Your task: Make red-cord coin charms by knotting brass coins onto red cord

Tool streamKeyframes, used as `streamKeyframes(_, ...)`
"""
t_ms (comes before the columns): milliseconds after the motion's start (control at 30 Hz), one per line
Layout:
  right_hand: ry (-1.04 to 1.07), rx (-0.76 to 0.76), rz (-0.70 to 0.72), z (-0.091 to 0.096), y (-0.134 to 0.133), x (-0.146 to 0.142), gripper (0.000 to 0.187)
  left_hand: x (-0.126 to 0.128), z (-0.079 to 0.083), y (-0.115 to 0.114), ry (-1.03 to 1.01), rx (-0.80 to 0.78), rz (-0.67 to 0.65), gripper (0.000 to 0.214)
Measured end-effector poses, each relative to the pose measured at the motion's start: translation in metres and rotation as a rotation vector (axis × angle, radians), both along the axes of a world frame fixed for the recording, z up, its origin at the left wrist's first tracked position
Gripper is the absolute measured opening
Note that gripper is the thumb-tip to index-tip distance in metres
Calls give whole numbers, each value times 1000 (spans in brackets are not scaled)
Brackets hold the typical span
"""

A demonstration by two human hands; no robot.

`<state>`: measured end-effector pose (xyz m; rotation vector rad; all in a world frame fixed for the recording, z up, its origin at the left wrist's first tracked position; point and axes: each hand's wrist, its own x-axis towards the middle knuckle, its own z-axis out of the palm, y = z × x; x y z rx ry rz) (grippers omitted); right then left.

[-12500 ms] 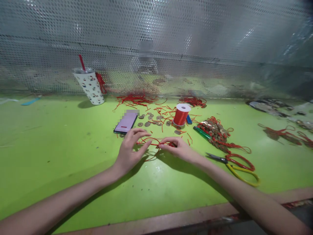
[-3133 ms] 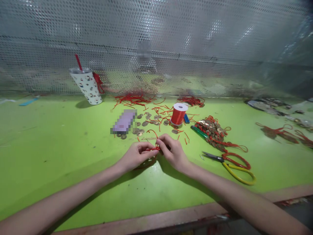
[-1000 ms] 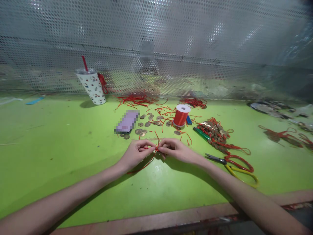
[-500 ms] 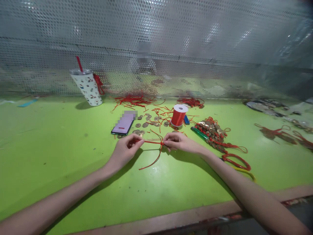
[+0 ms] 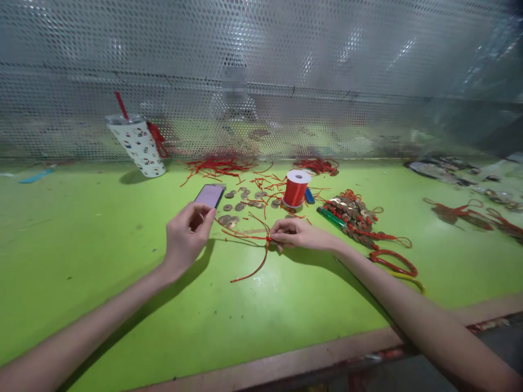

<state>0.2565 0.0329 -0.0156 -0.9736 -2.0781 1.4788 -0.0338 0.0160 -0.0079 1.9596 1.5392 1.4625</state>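
Observation:
My right hand point(image 5: 296, 234) pinches a knotted red cord point(image 5: 266, 251) at its knot, a little above the green table. Loose strands spread from the knot to the left, upward and down toward me. My left hand point(image 5: 188, 233) is closed, thumb and forefinger together, in front of the phone point(image 5: 210, 195). One thin strand runs up to its fingertips. Brass-coloured coins point(image 5: 229, 221) lie just beyond the cord, and a spool of red cord point(image 5: 296, 189) stands upright behind my right hand.
A lidded cup with a straw point(image 5: 139, 147) stands at the back left. To the right lie a bundle of strung coins point(image 5: 351, 212), a green lighter-like stick point(image 5: 332, 218) and scissors handles point(image 5: 393, 263). Red cord pieces point(image 5: 223, 166) lie by the perforated back wall point(image 5: 171, 109).
My left hand has moved left and slightly up, away from the knot, now covering part of the phone. The strands it pulled straight now hang loose and fanned. My right hand keeps its pinch.

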Motion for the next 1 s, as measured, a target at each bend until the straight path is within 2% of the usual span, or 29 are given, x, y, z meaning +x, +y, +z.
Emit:
streamKeyframes(100,6,-3,5,1,-1,-2,25,5,2,-3,-144,44,17,14)
streamKeyframes(167,6,-1,-5,2,-3,-4,24,12,3,-9,-199,4,-80,13)
streamKeyframes(233,2,2,-23,4,-6,-7,23,20,3,-16,-203,-154,-243,13)
streamKeyframes(300,-8,6,-52,6,-9,-10,23,29,1,-24,-171,-348,-384,22)
streamKeyframes(400,-7,-11,-87,9,-12,-13,25,41,-4,-31,-122,-520,-512,28)
streamKeyframes(467,9,-24,-97,8,-13,-15,27,48,-7,-32,-119,-577,-519,27)
streamKeyframes(700,86,-17,-121,-1,-14,-20,31,56,-17,-24,-205,-521,-501,19)
streamKeyframes(1000,140,5,-139,-5,-16,-24,32,53,-14,-20,-263,-532,-502,19)
